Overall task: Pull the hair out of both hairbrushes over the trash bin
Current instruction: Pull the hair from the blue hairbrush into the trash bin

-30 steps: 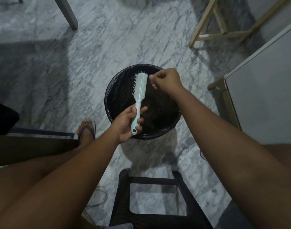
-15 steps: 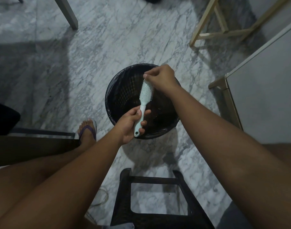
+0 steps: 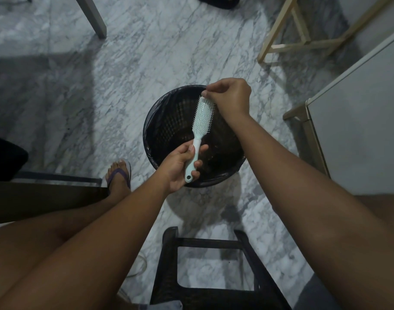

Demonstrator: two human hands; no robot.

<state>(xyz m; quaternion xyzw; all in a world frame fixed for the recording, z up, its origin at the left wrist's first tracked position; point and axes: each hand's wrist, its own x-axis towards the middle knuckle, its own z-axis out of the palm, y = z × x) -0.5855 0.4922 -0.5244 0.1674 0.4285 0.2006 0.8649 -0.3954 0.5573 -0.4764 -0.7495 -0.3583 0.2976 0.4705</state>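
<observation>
A pale mint hairbrush [image 3: 201,118] is held over the black trash bin [image 3: 160,121], bristles facing up and to the right. My left hand [image 3: 180,167] grips its handle near the bin's front rim. My right hand [image 3: 230,97] is at the brush's far tip, thumb and forefinger pinched together just above the bristles; any hair between them is too fine to see. A dark clump lies at the bottom of the bin. Only one hairbrush is in view.
The bin stands on a marble floor [image 3: 146,52]. A black plastic stool [image 3: 214,265] is in front of me, a white cabinet [image 3: 359,119] to the right, wooden legs [image 3: 288,25] beyond it. My sandalled foot [image 3: 118,175] rests left of the bin beside a dark table edge [image 3: 46,198].
My right hand went from beside the brush head onto its tip, then lifted slightly with fingers pinched. The brush turned so more of its bristle face shows. My left hand keeps hold of the handle.
</observation>
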